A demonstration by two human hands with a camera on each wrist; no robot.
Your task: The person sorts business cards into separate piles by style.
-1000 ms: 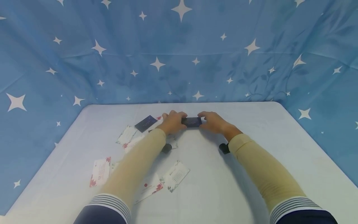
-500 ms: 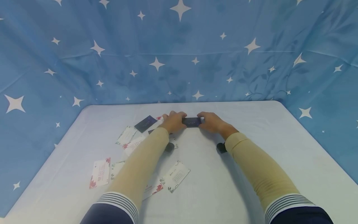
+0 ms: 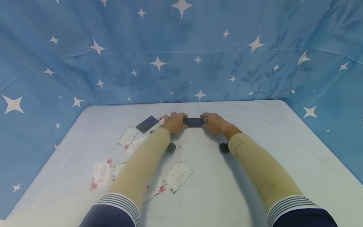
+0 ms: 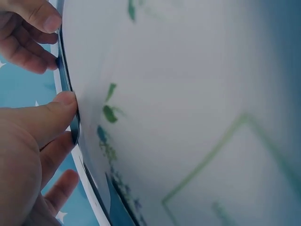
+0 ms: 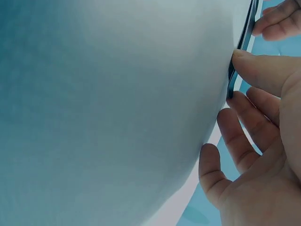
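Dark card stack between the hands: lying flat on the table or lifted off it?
Flat. The dark card stack rests on the table, left hand and right hand pinching its ends.

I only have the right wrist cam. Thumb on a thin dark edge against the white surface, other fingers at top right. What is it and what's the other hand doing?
Observer: It is a small stack of dark cards, held flat on the white table between both hands.
Operator: Left hand on it too?
Observer: Yes. The left hand holds its left end, the right hand its right end; the left wrist view shows the left thumb on the stack's edge.
Operator: Anything else on the table?
Observer: Loose white cards with red floral corners lie scattered on the person's left, plus one dark card beyond them.
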